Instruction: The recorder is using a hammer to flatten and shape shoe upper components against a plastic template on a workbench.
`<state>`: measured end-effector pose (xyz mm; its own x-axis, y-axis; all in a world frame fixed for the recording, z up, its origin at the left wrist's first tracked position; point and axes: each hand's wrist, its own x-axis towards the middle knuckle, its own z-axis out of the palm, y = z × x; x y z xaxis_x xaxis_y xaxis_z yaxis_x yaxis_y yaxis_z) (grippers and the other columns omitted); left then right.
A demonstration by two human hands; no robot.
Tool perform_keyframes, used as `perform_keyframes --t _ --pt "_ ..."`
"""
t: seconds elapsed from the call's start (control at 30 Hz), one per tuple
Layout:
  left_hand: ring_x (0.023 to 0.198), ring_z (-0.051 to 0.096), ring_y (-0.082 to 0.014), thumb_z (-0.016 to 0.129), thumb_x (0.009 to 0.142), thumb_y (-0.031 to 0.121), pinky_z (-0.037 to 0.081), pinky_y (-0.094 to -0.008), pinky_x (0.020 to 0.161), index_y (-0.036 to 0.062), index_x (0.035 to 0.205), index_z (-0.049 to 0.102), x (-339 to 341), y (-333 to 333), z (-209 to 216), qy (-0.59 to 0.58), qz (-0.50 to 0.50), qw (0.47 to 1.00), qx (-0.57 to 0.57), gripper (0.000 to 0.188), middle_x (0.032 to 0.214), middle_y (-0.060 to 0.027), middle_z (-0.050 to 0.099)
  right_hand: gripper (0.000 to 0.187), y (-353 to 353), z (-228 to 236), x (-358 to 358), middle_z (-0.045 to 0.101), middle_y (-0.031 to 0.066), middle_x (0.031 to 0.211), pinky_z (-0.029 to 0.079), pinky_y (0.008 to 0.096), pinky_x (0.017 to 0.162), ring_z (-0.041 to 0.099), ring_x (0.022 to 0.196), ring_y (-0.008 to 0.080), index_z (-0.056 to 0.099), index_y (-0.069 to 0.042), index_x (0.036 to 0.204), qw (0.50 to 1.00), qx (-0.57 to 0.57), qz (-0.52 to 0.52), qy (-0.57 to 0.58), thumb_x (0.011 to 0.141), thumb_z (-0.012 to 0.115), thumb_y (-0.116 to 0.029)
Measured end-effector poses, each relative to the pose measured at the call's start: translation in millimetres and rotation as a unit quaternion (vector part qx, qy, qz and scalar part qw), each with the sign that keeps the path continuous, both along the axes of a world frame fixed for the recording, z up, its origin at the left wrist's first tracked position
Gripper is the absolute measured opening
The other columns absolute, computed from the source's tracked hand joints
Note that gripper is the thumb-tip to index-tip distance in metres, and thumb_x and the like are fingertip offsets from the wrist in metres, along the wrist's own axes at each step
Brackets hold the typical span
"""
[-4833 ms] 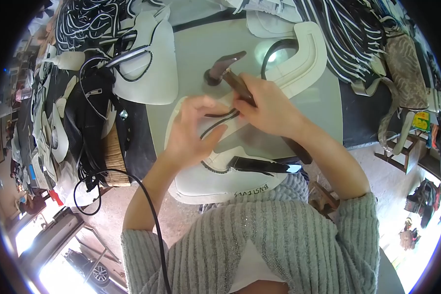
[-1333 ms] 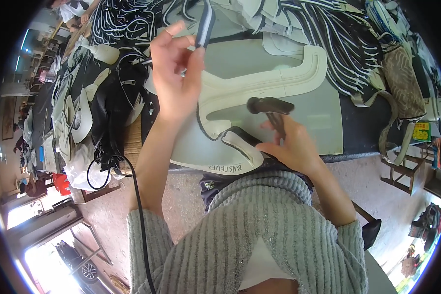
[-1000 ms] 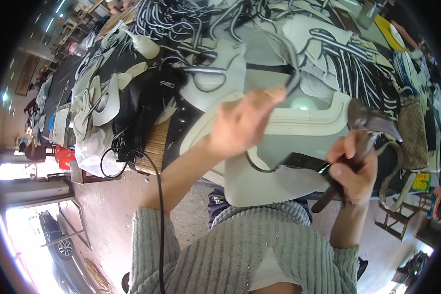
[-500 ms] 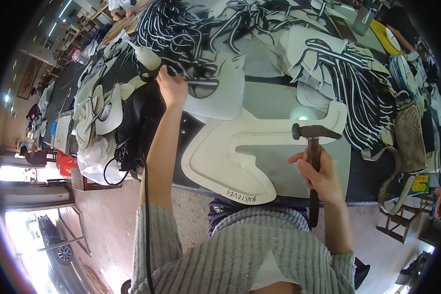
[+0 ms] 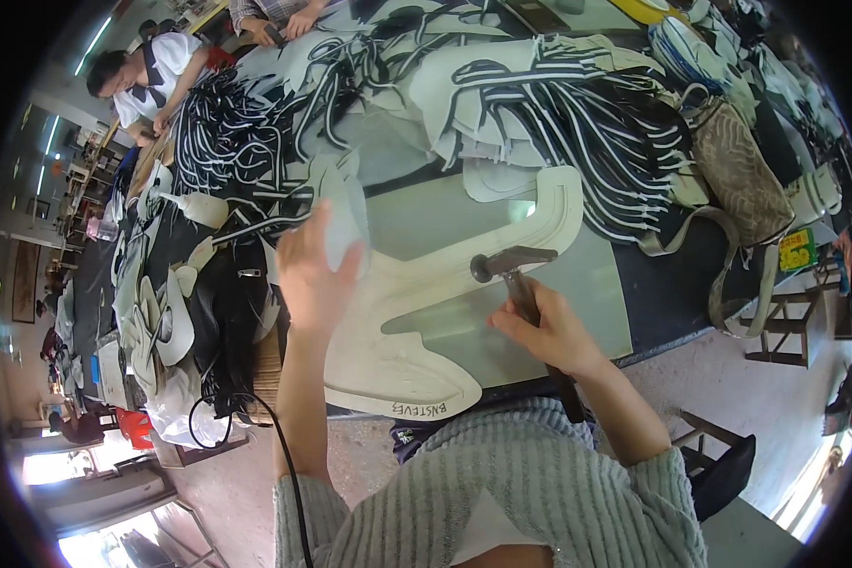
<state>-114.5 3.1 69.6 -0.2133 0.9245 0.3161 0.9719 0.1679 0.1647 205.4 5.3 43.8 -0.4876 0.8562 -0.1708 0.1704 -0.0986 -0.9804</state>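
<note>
My right hand is wrapped round the handle of a hammer, its dark metal head held above the table. Below it lies a large cream template with a curved arm, on a greenish translucent board. My left hand, smeared by motion, is over the template's left part. Between its thumb and fingers a thin white panel stands tilted, seen narrow. Black-and-white striped straps lie just beyond that hand.
A white squeeze bottle lies at the left among cut pieces. Bundles of striped straps rest on white panels at the far right, beside a patterned bag. Two other people work across the table. A black cable hangs by my left arm.
My view has turned, so the table things appear shifted left. My left hand has come off the striped strap and tilted the white panel up. The hammer stays in my right hand.
</note>
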Motion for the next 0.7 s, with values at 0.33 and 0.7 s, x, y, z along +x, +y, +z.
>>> perform_keyframes --t 0.33,0.7 --pt "0.114 0.053 -0.0357 0.087 0.063 0.016 0.046 -0.0417 0.097 0.0117 0.148 0.035 70 21 11 -0.184 -0.297 0.905 -0.241 0.099 0.124 -0.0175 0.054 0.023 4 7 45 0.053 -0.003 0.071 0.039 0.024 0.057 0.046 0.064 0.0048 0.052 -0.004 0.086 0.989 -0.085 -0.097 0.068 0.09 0.072 -0.014" --pt "0.123 0.048 -0.0389 0.073 0.073 0.015 0.042 -0.0438 0.103 0.0033 0.145 0.034 84 3 75 -0.17 -0.361 0.916 -0.037 0.083 0.131 -0.0234 0.045 0.018 4 35 112 0.065 0.0132 0.08 0.025 0.0179 0.038 0.037 0.044 0.0015 0.047 -0.005 0.089 0.964 -0.015 -0.231 0.134 0.095 0.062 -0.013"
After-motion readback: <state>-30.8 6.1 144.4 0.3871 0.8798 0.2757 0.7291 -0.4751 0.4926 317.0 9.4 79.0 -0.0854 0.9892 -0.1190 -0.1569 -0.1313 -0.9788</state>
